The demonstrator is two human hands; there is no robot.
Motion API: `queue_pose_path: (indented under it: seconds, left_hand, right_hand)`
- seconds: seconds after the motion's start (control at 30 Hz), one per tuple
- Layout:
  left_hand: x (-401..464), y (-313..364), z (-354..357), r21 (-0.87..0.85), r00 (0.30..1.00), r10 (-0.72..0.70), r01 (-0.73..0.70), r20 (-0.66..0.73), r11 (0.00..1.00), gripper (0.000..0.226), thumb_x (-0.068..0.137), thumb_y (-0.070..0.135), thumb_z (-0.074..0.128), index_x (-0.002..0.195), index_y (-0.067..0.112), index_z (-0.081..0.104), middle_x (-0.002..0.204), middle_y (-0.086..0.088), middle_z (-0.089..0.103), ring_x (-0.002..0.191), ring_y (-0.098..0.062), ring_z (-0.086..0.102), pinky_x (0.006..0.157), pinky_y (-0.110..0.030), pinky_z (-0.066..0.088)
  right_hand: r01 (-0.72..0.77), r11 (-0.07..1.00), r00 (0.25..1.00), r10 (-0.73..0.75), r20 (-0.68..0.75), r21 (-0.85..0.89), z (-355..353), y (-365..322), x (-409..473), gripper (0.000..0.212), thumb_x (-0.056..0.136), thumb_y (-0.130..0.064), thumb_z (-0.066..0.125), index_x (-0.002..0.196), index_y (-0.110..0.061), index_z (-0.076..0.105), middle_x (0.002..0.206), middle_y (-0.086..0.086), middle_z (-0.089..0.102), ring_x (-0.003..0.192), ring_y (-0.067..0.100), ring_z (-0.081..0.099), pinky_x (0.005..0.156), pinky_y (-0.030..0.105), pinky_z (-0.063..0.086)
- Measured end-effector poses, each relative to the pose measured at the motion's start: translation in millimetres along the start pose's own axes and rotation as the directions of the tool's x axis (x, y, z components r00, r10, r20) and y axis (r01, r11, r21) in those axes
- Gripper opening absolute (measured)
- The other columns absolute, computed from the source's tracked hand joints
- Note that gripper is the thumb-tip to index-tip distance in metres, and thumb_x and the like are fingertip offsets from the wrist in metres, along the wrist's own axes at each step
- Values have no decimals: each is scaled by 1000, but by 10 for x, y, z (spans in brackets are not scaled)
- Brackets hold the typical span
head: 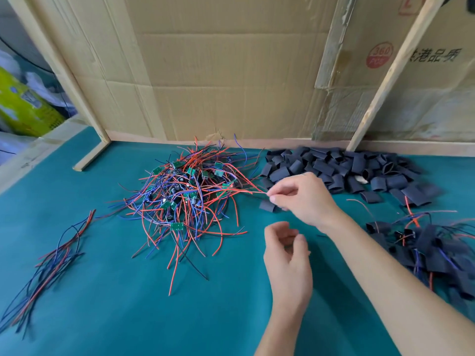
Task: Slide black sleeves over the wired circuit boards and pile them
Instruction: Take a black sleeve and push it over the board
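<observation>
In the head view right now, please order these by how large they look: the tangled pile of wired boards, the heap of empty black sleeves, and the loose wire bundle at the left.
1. tangled pile of wired boards
2. heap of empty black sleeves, slightly smaller, though it lies farther away
3. loose wire bundle, long but thin

A small makeshift assembly workshop: a desk (128,317) covered in teal felt, walled at the far side with flattened cardboard boxes (218,73) and raw wooden battens (390,73), heaped with wired circuit boards (190,191) and black sleeves (341,168).
</observation>
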State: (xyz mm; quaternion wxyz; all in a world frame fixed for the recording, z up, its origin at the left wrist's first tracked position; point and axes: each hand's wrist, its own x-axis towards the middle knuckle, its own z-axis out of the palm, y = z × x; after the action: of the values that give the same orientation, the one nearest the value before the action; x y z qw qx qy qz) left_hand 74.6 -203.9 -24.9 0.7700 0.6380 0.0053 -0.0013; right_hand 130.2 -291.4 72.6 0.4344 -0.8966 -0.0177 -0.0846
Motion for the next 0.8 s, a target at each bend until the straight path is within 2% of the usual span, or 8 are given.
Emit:
queue_pose_path:
  seconds: [0.03,0.1,0.23,0.33,0.43,0.53,0.7,0.8]
  left_hand:
    - [-83,51,27,-57,997,3,-7,-77,998,14,100,9,58,108,19,58,94,2,69,82,-19,69,69,-25,56]
    - [-153,204,59,-176,990,16,-40,-138,984,10,106,15,51,114,17,57,98,-6,71,82,-19,72,70,-28,58]
    - [-208,205,104,-328,991,-30,-14,-130,945,23,111,27,40,116,12,56,104,-19,72,89,-29,74,74,-34,59]
    - [-187,199,68,-394,986,-86,24,-142,919,29,112,31,35,110,11,57,104,-18,72,86,-31,75,71,-31,59]
    - [-198,231,74,-372,973,-127,47,-193,927,30,111,33,38,105,11,57,104,-15,71,84,-25,75,71,-29,58]
    - [-173,204,91,-355,963,-153,66,-221,933,31,109,34,42,104,6,54,99,-14,71,77,-21,74,68,-26,56]
    - [-188,241,74,-406,955,-198,96,-219,909,33,108,33,47,102,1,51,81,-7,68,70,-20,71,61,-24,55]
    - [-194,240,50,-414,959,-217,126,-181,902,31,109,32,45,98,4,52,81,-10,68,67,-22,69,61,-27,54]
  right_hand:
    - [-17,998,1000,18,-15,67,-78,25,-69,15,84,-2,78,80,-16,81,59,-4,70,52,4,60,63,20,49]
    - [-51,978,998,59,-37,203,-210,60,-253,18,84,0,78,79,-17,80,65,7,73,56,15,63,62,28,55]
    - [-66,941,997,74,-14,333,-339,95,-675,22,82,2,79,78,-19,80,68,8,73,57,16,65,60,21,54]
    - [-99,920,992,63,106,379,-426,121,-978,21,82,5,79,80,-16,80,76,12,76,65,17,67,65,22,56]
    - [-161,928,951,56,304,334,-569,150,-1170,13,78,-5,87,83,-15,80,82,12,78,73,17,70,70,22,55]
    - [-185,946,903,57,427,266,-673,143,-1177,10,74,-19,84,82,-15,80,85,13,79,78,18,71,75,24,55]
    - [-163,979,740,41,671,119,-692,75,-1037,9,81,-8,80,82,-17,78,87,7,79,81,15,72,78,25,55]
    - [-168,982,646,47,762,81,-679,21,-909,13,80,-6,79,83,-19,77,87,7,79,83,17,72,79,27,56]
